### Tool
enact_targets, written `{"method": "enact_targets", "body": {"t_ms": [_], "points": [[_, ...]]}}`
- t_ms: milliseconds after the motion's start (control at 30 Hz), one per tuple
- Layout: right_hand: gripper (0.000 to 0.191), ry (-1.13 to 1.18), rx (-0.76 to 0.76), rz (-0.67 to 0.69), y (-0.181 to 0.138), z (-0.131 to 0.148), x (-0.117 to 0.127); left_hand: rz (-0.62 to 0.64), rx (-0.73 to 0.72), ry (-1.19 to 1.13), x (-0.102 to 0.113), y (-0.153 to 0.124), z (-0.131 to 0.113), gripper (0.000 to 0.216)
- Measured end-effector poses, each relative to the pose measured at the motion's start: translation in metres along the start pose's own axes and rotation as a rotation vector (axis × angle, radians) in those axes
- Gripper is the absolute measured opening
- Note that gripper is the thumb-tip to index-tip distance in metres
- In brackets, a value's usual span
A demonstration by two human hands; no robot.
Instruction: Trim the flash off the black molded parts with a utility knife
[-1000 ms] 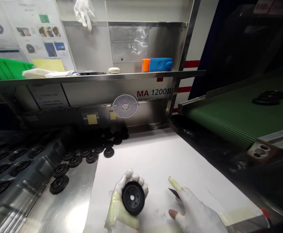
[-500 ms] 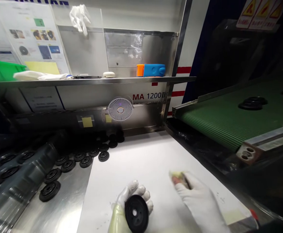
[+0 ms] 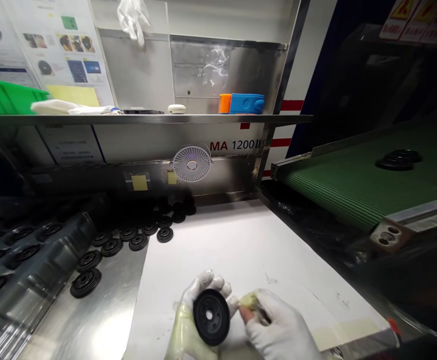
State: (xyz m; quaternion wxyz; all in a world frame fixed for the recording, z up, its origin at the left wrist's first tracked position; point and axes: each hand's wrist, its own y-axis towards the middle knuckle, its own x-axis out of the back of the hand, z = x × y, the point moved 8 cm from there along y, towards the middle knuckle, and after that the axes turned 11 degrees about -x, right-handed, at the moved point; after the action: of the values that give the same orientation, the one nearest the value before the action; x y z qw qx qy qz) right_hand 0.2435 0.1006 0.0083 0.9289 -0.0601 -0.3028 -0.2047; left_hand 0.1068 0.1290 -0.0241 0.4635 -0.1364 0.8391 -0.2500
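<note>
Left hand (image 3: 188, 311) closed around black rubber pulley wheel (image 3: 211, 317) over white paper sheet (image 3: 237, 250); right hand (image 3: 280, 330) narrowly pinching small dark item (image 3: 265, 316), just beside wheel

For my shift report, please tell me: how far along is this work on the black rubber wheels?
Apparently done: a stack of wheels on the green conveyor belt. In hand: one wheel in the left hand, with the right hand at its rim. Apparently remaining: many wheels on the steel surface, though their state cannot be told.

Pulley (image 3: 211, 317) was black, gloves (image 3: 284, 327) white with yellow patches, conveyor belt (image 3: 357, 187) green-striped, shelf block (image 3: 243, 103) blue and orange.
</note>
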Motion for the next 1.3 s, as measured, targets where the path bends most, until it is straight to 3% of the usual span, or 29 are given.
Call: {"method": "enact_targets", "body": {"t_ms": [167,267,400,500,567,667,800,933,1000,1100,1167,1300], "points": [[0.028,0.022,-0.071,-0.274,0.031,-0.038,0.064,0.068,0.081,-0.105,-0.001,0.004,-0.003,0.013],[0.042,-0.082,-0.138,-0.336,0.037,-0.052,0.08,0.111,0.164,-0.163,-0.001,0.001,-0.002,0.017],[0.04,0.044,-0.121,-0.033,0.029,-0.057,0.047,0.227,0.176,-0.227,-0.003,-0.007,-0.007,0.038],[0.033,0.265,-0.268,0.18,0.018,-0.065,0.016,0.263,0.13,-0.18,0.005,-0.005,-0.017,0.047],[0.035,0.473,-0.38,0.184,0.014,-0.07,0.008,0.243,0.093,-0.114,0.014,0.002,-0.027,0.039],[0.04,0.637,-0.382,0.103,0.016,-0.065,0.014,0.182,0.081,-0.027,0.026,0.012,-0.041,0.037],[0.041,0.668,-0.304,0.249,0.017,-0.039,0.019,0.155,0.072,-0.097,0.032,0.012,-0.05,0.048],[0.049,0.777,-0.237,0.394,0.011,-0.012,0.02,0.278,0.109,-0.163,0.028,0.003,-0.045,0.051],[0.048,0.781,-0.184,0.371,0.012,-0.005,0.021,0.364,0.181,-0.115,0.027,-0.001,-0.039,0.045],[0.029,0.739,-0.138,0.27,0.016,-0.002,0.02,0.412,0.301,-0.048,0.028,-0.004,-0.031,0.042],[0.029,0.708,-0.149,0.259,0.015,-0.002,0.012,0.385,0.34,-0.086,0.03,-0.003,-0.028,0.049],[0.035,0.724,-0.282,0.378,0.004,-0.002,-0.015,0.432,0.342,-0.134,0.025,-0.006,-0.027,0.051]]}}
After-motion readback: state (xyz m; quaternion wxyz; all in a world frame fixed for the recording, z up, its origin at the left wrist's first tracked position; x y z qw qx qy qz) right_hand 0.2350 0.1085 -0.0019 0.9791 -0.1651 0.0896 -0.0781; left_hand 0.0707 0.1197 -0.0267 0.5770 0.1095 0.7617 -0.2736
